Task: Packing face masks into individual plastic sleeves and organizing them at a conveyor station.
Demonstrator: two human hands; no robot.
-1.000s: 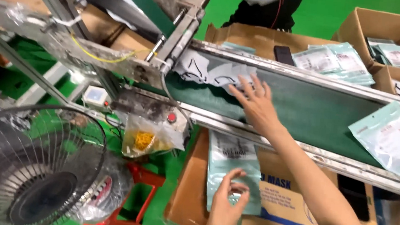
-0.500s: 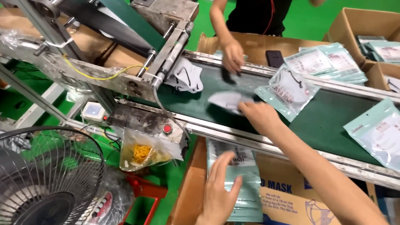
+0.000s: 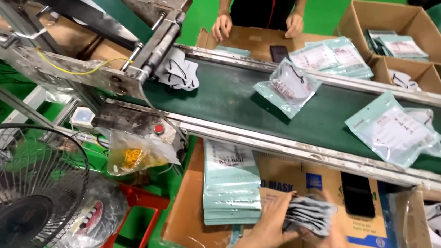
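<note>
Stack: a soft grey stack of folded face masks [image 3: 309, 214] is held over the flat brown cardboard sheet [image 3: 273, 245].
Left hand [image 3: 270, 224]: closed on the stack's left end.
Right hand [image 3: 330, 240]: closed under its right end.
Tip: edges should be squared before 1 pale green pouch [image 3: 231, 186] is picked.

This was a packing line in a factory — a dark green conveyor belt [image 3: 233, 96] carried sealed pouches [image 3: 394, 129] past cardboard boxes [image 3: 399, 28] of the same, over a bright green floor [image 3: 198, 15], with a wire-guard fan [image 3: 18, 191] beside the machinery.
</note>
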